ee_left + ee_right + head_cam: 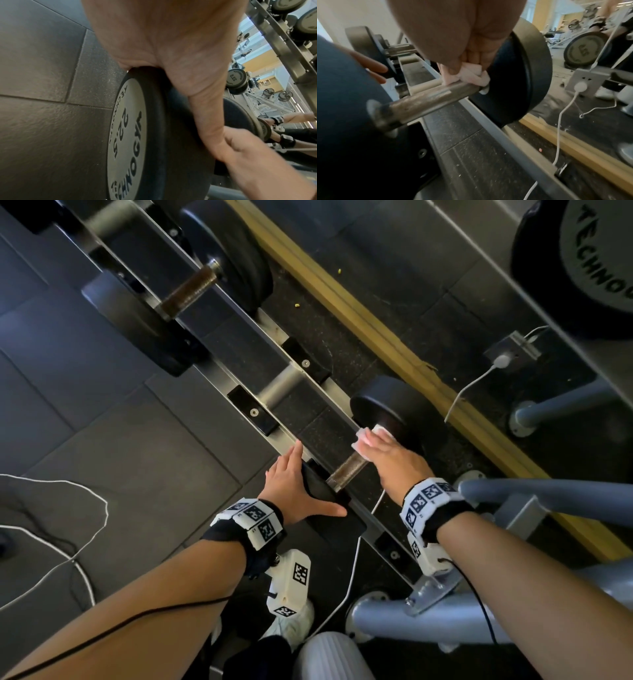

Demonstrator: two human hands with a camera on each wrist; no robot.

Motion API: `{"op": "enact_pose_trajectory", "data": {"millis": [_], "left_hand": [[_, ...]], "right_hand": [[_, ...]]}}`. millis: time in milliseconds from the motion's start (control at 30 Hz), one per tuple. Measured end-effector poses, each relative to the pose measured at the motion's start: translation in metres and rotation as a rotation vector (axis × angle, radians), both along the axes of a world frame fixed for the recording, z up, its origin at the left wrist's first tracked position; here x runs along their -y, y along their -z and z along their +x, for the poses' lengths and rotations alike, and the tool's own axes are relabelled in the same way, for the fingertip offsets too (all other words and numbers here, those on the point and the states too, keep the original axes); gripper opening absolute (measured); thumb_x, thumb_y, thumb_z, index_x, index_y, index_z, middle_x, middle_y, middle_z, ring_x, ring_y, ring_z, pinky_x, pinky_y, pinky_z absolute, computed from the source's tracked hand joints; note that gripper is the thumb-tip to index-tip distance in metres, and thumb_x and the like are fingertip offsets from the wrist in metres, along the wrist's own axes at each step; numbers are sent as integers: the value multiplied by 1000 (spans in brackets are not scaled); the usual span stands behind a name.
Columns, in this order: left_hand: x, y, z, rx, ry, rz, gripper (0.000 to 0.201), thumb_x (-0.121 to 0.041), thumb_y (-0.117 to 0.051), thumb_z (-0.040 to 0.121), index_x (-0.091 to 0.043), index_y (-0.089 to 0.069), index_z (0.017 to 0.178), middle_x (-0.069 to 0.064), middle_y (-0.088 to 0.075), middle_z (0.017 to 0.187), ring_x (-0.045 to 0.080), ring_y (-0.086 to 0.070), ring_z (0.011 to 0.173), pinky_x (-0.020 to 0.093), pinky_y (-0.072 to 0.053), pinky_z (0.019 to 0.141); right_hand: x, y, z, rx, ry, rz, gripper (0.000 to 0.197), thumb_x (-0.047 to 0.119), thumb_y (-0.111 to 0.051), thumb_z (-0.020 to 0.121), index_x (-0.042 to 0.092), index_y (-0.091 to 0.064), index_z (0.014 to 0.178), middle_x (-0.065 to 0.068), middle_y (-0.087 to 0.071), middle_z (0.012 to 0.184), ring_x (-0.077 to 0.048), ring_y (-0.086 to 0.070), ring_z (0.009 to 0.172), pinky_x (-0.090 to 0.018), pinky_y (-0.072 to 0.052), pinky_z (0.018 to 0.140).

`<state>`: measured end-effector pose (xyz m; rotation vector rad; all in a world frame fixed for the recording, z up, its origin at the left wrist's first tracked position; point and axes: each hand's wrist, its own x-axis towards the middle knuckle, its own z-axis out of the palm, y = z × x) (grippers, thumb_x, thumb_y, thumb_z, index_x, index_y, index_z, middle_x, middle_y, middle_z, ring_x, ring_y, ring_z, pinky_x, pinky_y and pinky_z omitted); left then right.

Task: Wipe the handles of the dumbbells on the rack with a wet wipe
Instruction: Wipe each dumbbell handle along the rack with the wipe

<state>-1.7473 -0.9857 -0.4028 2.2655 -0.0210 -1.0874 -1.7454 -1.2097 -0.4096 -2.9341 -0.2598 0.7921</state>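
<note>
1. I am looking down on a dumbbell rack (pixel 239 378) that runs on a slant from 10 o'clock to 5 o'clock across the head view, over dark rubber floor tiles.
2. My right hand (pixel 390 457) sits just past centre toward 4 o'clock. Its fingers curl over a bunched white wet wipe (pixel 368 438) and press it onto the nearest dumbbell handle (pixel 347 470), at the end that meets the far weight head (pixel 383 405).
3. The right wrist view confirms the grip: the wet wipe (pixel 467 75) is pinched between thumb and fingers and touches the top of the metal handle (pixel 426 98), right beside the far weight head (pixel 522 75).
4. My left hand (pixel 294 487) lies flat, fingers straight and thumb spread, resting on the near weight head (pixel 329 508) of the same dumbbell. It holds nothing; I judge it is steadying the weight.
5. The stretch of this handle between the wipe and the near weight head is bare and looks brown and speckled, so I judge this handle is only partly wiped.
6. A second dumbbell handle (pixel 191 290) lies at 11 o'clock, well apart from both hands, equally brown. I cannot tell whether it has been wiped.
7. Empty cradles sit between the two dumbbells. The left wrist view shows more dumbbells on upper tiers (pixel 291 16); whether those are done I cannot tell.
</note>
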Motion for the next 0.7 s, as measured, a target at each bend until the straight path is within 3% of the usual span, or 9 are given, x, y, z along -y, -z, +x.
{"op": "enact_pose_trajectory", "data": {"millis": [133, 233, 300, 400, 433, 533, 633, 700], "left_hand": [[-3, -1, 4, -52, 34, -8, 149, -54, -91, 54, -27, 15, 155, -4, 2, 165, 27, 2, 152, 45, -10, 121], [-3, -2, 6, -70, 35, -5, 148, -50, -91, 56, -27, 16, 155, -5, 4, 165, 27, 2, 152, 46, -10, 121], [-3, -2, 6, -75, 38, -6, 148, -49, -92, 56, -28, 16, 155, -5, 4, 165, 28, 2, 152, 47, -11, 121], [-4, -1, 7, -80, 37, -17, 148, -51, -92, 55, -29, 15, 156, -6, 3, 165, 28, 1, 151, 48, -12, 121], [-5, -1, 6, -79, 34, -17, 148, -51, -92, 54, -29, 14, 156, -7, 3, 165, 28, 1, 151, 48, -12, 121], [-4, 1, 6, -80, 33, -9, 149, -52, -92, 53, -30, 14, 156, -8, 3, 164, 27, 0, 151, 48, -13, 121], [-4, 3, 7, -75, 29, -4, 149, -53, -92, 52, -31, 13, 156, -10, 3, 164, 26, -1, 151, 46, -14, 121], [-4, 3, 7, -75, 27, -5, 149, -53, -92, 51, -31, 13, 156, -10, 3, 164, 26, -1, 151, 47, -15, 121]], "right_hand": [[-13, 7, -28, -73, -280, 129, 76, -7, -46, 89, 23, -21, 154, 1, -12, 163, -21, -7, 151, -41, -11, 122], [-11, 4, -30, -106, -184, 293, 80, -10, -50, 85, 31, -29, 151, 8, -26, 158, -12, -18, 148, -39, -20, 119], [-6, 2, -19, -9, -187, 237, 73, -2, -56, 84, 31, -31, 144, 6, -34, 149, -14, -31, 141, -38, -24, 119], [4, 5, -1, 33, -40, 138, 80, -11, -50, 85, 31, -29, 150, 7, -20, 160, -16, -16, 150, -28, -10, 117], [4, 7, 0, 40, -8, 123, 81, -11, -49, 85, 32, -27, 151, 8, -16, 162, -16, -11, 151, -30, -9, 118], [-5, 6, -18, 29, -163, 117, 80, -11, -51, 85, 26, -27, 153, 6, -12, 163, -19, -9, 151, -43, -19, 123], [-10, 0, -33, -47, -259, 233, 80, -12, -49, 86, 27, -28, 153, 8, -19, 162, -15, -10, 151, -38, -15, 124], [-10, -6, -24, -20, -278, 251, 76, -8, -52, 84, 30, -35, 148, 10, -31, 155, -13, -26, 145, -31, -21, 119]]}}
